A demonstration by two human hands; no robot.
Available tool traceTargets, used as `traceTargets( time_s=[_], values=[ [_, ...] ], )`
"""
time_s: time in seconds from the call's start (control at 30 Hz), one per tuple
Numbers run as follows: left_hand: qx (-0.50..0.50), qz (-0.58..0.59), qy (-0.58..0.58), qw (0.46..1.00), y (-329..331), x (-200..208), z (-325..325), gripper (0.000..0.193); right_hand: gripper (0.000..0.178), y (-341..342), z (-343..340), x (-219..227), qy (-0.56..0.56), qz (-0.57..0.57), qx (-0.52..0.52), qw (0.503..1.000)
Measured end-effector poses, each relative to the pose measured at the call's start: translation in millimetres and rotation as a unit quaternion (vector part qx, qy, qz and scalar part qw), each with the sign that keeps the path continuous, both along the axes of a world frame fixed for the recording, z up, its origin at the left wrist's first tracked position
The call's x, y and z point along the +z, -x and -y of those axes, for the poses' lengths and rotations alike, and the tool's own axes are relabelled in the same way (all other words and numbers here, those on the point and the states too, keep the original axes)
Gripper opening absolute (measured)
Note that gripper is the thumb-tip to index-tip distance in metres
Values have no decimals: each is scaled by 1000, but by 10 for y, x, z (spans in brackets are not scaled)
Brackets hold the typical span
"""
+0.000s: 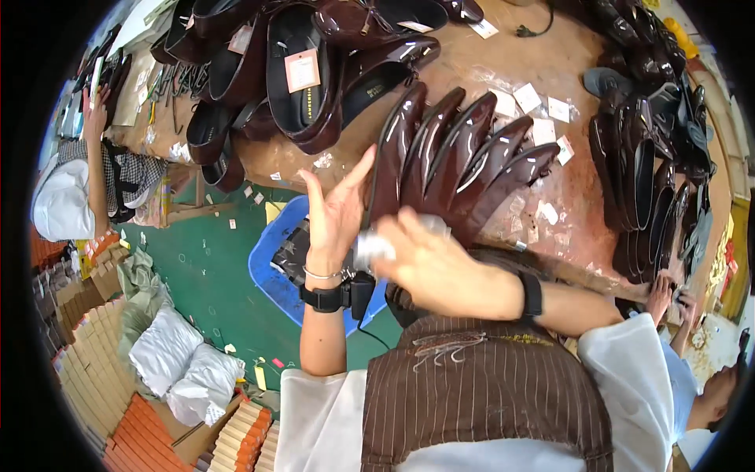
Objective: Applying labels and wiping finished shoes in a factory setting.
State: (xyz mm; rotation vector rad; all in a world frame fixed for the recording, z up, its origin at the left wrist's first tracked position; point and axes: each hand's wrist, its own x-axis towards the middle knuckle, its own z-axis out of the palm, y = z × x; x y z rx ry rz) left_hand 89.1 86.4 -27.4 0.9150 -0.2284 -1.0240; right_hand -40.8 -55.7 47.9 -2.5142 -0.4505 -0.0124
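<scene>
My left hand (338,208) is raised beside a row of glossy dark burgundy leather shoes (447,169), with its fingers spread and palm turned up. My right hand (429,259) crosses in front of the near end of that row, its fingers bent round a pale, crumpled wad (373,248). Motion smears the wad, so whether it is cloth or plastic I cannot tell. The shoes stand on edge, packed side by side and fanned out across the worktable (495,63). Farther left lies a slip-on shoe with a pinkish tag (302,71) in it.
More burgundy shoes (212,75) pile up at the far left, others (629,165) at the right. Loose paper tags (527,97) dot the table. Below my left hand is a blue bin (263,256). White sacks (177,354) lie on the floor. Other people work at both sides.
</scene>
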Motion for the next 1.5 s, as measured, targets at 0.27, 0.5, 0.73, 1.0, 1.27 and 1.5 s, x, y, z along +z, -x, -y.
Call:
traceTargets(
  time_s=[0.27,0.5,0.73,1.0,1.27,1.5],
  values=[
    [-55,-336,272,900,-91,-63,-62,119,27,-240,68,-170,98,103,-90,986],
    [-10,16,-53,998,14,91,-12,107,44,320,697,129,-16,34,-233,972],
    [23,379,-355,854,320,397,237,71,54,836,565,0,-190,-19,-204,960],
    [-10,679,-489,548,1013,417,797,147,48,775,992,-180,8,78,-454,888],
    [62,680,-497,536,1082,197,825,143,49,757,1411,-154,-21,75,-582,809],
    [73,673,-500,540,1100,153,815,144,44,660,1194,33,-120,57,-390,911]
  ],
)
